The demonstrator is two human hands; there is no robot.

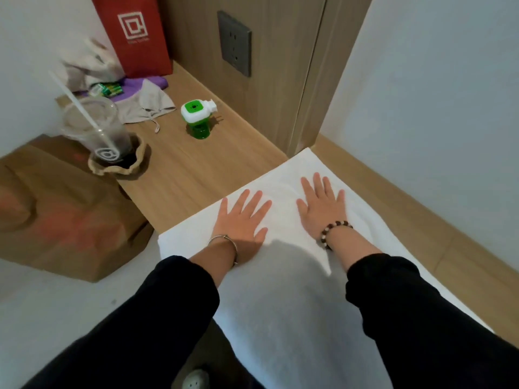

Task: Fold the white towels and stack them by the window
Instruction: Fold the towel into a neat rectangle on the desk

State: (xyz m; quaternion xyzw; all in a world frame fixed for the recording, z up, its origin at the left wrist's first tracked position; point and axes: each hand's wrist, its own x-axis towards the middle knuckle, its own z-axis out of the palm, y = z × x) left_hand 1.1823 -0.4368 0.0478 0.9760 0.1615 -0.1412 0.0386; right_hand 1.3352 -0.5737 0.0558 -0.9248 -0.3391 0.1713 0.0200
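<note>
Evidently the smoothing step is in hand. The left hand (241,217) lies flat on the white towel (280,299), fingers straight and spread, holding nothing. The right hand (323,206) lies flat just beside it on the same towel, fingers likewise straight and spread, gripping nothing. Both palms press the cloth down.

The towel lies as a long band across the wooden ledge (182,169). Its far corner is near the wood wall panel and its near end runs toward the person, under the black sleeves. It looks flattened but not yet folded small, so I judge this piece to be at an early stage. The next move would call for the fingers to curl round an edge or two corners, then bring one end over the other with the edges matched. The cloth is soft and will sag, so both hands should move together. No stack and no window show, so where to carry it cannot be told.

Left of the towel stands a brown paper bag (64,220). Beyond it a clear plastic cup (98,130) with a straw sits in a crumpled paper holder. Further back leans a red bag (134,35), with crumpled cloths (146,102) at its foot. Nearer the towel a green and white plug-in device (196,116) stands on the ledge. Above the towel's far corner is a grey wall socket (234,43). Right of the towel rises a plain white wall (449,108).
</note>
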